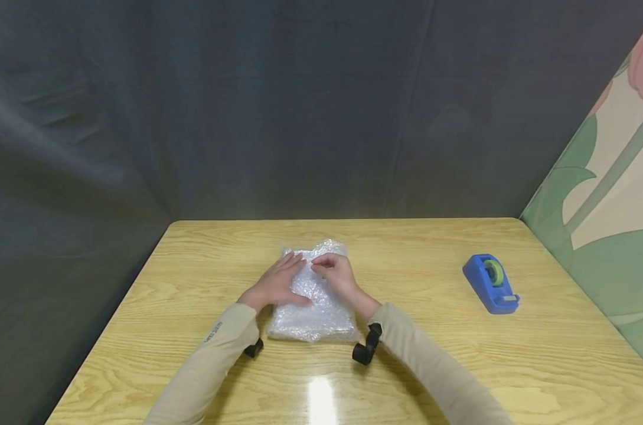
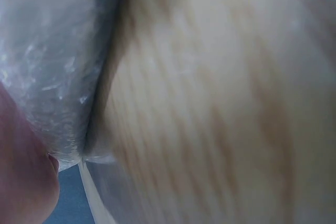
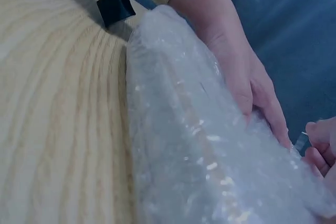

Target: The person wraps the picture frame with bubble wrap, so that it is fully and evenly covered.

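A package in clear bubble wrap point(image 1: 313, 316) lies flat on the wooden table. My left hand point(image 1: 278, 286) rests on its left part, fingers spread and thumb pointing inward. Over the package's upper right is my right hand point(image 1: 338, 276), thumb and fingertips pinched together. Between those fingertips, in the right wrist view, a small clear strip point(image 3: 301, 142) like a piece of tape shows, close to the left fingertips point(image 3: 283, 132). The left wrist view catches the wrap's side point(image 2: 58, 82) and part of the left hand point(image 2: 26, 177).
To the right on the wooden table point(image 1: 406, 265) stands a blue tape dispenser point(image 1: 490, 284) with a greenish roll. A dark curtain point(image 1: 300, 118) hangs behind, and a flower-patterned panel point(image 1: 613, 224) borders the right side. Each wrist carries a black camera mount point(image 1: 366, 348).
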Demonstrator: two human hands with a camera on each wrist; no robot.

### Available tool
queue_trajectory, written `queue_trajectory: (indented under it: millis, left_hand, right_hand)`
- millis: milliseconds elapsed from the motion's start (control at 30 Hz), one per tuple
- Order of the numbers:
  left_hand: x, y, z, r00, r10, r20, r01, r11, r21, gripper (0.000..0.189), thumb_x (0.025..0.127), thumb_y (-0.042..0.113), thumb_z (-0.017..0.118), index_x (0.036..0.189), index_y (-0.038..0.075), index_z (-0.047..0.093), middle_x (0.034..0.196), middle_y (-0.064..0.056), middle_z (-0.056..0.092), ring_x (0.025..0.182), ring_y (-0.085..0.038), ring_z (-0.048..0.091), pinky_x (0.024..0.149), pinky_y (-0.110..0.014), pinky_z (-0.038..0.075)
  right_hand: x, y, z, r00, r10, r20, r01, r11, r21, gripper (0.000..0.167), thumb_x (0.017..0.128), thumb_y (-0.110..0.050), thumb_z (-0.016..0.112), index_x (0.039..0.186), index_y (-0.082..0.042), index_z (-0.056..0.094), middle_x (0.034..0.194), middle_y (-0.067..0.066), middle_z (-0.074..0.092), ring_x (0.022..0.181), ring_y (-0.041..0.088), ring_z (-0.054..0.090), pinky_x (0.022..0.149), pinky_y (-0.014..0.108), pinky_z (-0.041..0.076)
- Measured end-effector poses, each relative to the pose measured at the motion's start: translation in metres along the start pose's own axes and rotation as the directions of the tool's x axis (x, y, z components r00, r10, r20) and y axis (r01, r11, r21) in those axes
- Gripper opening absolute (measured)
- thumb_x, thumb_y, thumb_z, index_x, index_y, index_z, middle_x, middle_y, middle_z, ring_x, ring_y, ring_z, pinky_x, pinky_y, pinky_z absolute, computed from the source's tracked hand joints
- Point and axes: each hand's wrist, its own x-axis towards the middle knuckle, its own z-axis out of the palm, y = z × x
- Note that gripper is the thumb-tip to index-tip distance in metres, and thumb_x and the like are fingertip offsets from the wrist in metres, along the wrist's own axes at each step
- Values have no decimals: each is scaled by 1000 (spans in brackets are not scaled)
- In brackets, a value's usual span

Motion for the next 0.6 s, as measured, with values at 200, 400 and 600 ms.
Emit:
queue_trajectory:
  millis: [200,400,600]
  left_hand:
    - [0,0,1,1000,4,-4,-4,1000,7,100,68,58,68,144,9,24,151,-5,15,139,-22,3,112,-38,4]
    - [1,-1,1,1000,-5,3,5,1000,6,100,68,57,68,144,8,24,151,-5,14,139,-21,3,112,-37,4]
    - [2,-1,1,1000,-2,2,2,1000,28,100,68,58,68,143,7,25,151,-5,14,139,-21,3,112,-36,5]
  right_hand:
    - [6,5,0,999,-10,-31,7,996,-88,11,78,3,64,89,7,65,83,14,65,66,10,56,58,21,50]
    - [9,8,0,996,-78,-47,66,971,-231,8,76,4,64,83,5,66,77,13,65,65,13,57,58,21,49]
    - [9,14,1,980,-196,-19,175,910,-375,11,71,10,63,81,7,66,73,14,64,68,22,59,61,29,51]
